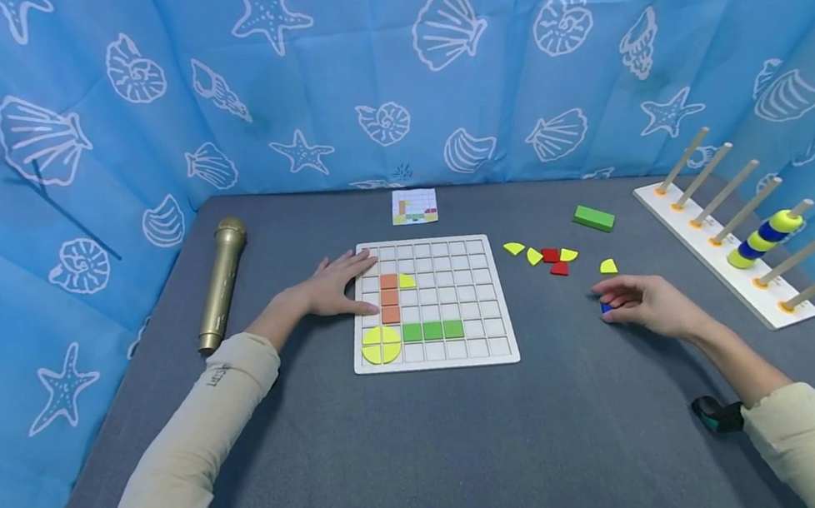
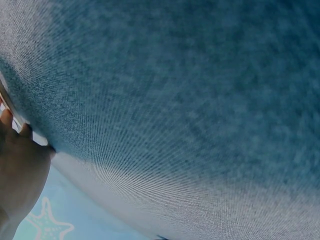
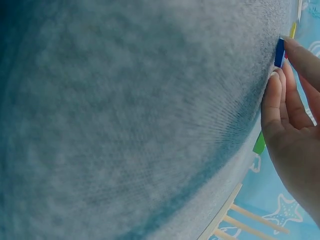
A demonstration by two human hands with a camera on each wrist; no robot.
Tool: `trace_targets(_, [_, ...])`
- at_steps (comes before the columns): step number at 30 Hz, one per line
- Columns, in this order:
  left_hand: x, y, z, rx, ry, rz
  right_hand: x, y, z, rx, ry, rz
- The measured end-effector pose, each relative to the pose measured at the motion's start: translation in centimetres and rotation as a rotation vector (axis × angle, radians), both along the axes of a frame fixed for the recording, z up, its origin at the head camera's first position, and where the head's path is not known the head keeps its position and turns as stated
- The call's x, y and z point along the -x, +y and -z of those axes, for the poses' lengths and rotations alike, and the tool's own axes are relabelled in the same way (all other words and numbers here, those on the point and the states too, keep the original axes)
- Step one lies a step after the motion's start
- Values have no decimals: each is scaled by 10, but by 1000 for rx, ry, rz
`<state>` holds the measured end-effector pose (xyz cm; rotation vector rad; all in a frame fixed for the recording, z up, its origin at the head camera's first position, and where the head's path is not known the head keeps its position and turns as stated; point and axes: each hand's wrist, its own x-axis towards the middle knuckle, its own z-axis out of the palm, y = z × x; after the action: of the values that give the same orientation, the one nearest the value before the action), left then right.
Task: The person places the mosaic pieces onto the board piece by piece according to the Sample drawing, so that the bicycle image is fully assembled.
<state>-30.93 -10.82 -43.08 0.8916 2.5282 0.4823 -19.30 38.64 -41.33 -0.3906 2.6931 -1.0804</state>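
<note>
My left hand (image 1: pixel 331 286) lies with spread fingers on the left edge of a white grid board (image 1: pixel 483 295). On the board are three orange squares (image 1: pixel 389 296) in a column and a yellow quarter-circle tile (image 1: pixel 406 280) beside the top one. A row of three green squares (image 1: pixel 432 331) runs to the right of a yellow circle (image 1: pixel 381 345) made of quarter tiles. Right of the board, my right hand (image 1: pixel 647 304) pinches a small blue tile (image 3: pixel 279 53) at the tabletop. Its fingertips partly hide the tile in the head view.
Loose yellow quarter tiles (image 1: pixel 514 248) and two red tiles (image 1: pixel 559 268) lie between board and right hand. Behind are a green block (image 1: pixel 594 218) and a pattern card (image 1: pixel 414 206). A pegged rack (image 1: pixel 725 255) with blue and yellow beads stands right; a gold microphone (image 1: pixel 222 283) lies left.
</note>
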Motion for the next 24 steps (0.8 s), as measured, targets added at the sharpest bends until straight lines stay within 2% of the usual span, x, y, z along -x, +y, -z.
trace_targets(10, [1,0,0,10,-3,-3,2,-1,1,-27,49,28])
trace_targets(15, [1,0,0,16,1,-3,2,-4,-2,-61,52,119])
trace_targets(19, [1,0,1,18,3,-3,3,-10,-4,-2,-9,189])
trace_targets(24, [2,1,2,16,5,2,2,-21,-7,166,-144,224])
